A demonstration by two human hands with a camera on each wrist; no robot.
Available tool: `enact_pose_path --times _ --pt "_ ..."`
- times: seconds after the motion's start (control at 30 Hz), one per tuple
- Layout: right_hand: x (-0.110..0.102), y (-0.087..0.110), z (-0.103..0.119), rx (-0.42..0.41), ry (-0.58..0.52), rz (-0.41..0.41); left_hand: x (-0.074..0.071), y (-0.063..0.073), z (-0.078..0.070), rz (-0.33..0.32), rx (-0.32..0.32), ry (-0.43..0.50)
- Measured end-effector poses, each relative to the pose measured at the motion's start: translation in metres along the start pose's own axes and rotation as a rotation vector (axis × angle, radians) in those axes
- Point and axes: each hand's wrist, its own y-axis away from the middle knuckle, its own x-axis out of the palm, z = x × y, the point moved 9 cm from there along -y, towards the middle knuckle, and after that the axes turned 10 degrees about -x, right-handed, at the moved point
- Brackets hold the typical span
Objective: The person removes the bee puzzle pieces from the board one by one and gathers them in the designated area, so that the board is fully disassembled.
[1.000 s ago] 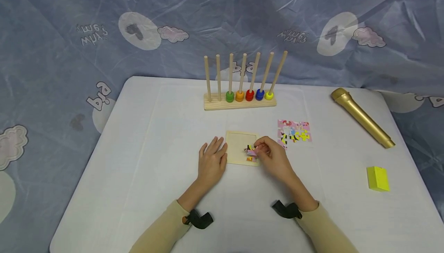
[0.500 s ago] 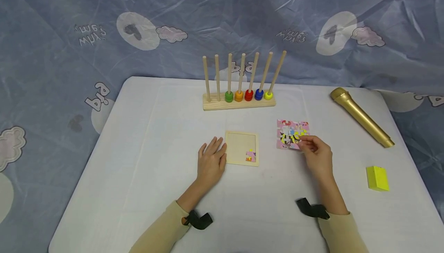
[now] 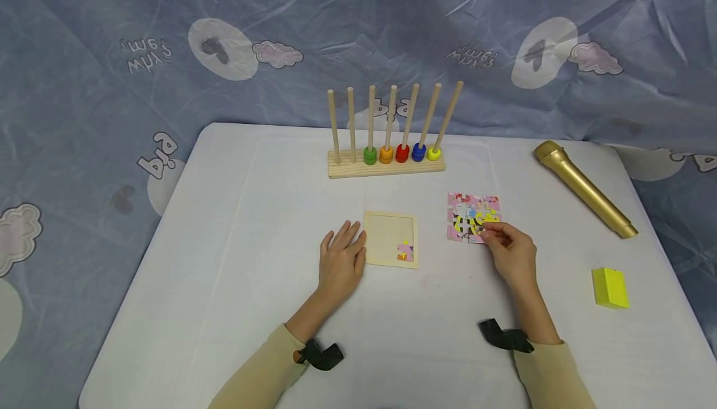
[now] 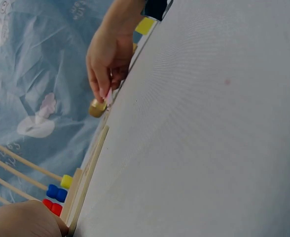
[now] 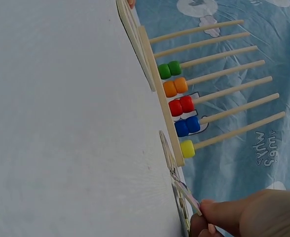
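Note:
My left hand lies flat on the white table, its fingertips at the left edge of a shallow wooden puzzle tray. A pink jigsaw piece sits in the tray's lower right corner. To the right of the tray, a pink and yellow jigsaw picture lies on the table. At its lower right corner my right hand pinches a puzzle piece between thumb and fingers. That piece is tilted in the right wrist view, one end near the picture; the fingers partly cover it.
Behind the tray stands a wooden peg rack with coloured beads on several of its upright pegs. A gold microphone lies at the right, and a yellow block is nearer the right edge. A blue printed cloth hangs behind the table.
My right hand has moved from the tray to the right with a puzzle piece and now holds it at the picture's lower right corner. My left hand has stayed put.

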Motion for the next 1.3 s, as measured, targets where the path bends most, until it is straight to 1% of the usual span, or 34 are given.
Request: enact_pose_path --times 0.2,0.53,0.87,1.07,1.3 --pt "0.001 -0.001 0.0 -0.017 0.039 -0.001 0.001 -0.001 0.0 0.014 -0.009 -0.002" --pt "0.001 0.001 0.005 -0.058 0.098 -0.019 0.0 -0.001 0.0 0.004 0.0 -0.009" --pt "0.002 0.002 0.008 -0.121 0.129 -0.055 0.001 0.0 0.0 -0.001 0.002 -0.013" --pt "0.002 0.002 0.009 -0.15 0.131 -0.072 0.0 0.0 0.0 -0.017 0.009 -0.004" --pt "0.003 0.001 0.009 -0.161 0.139 -0.08 0.0 0.0 0.0 -0.02 0.005 0.004"
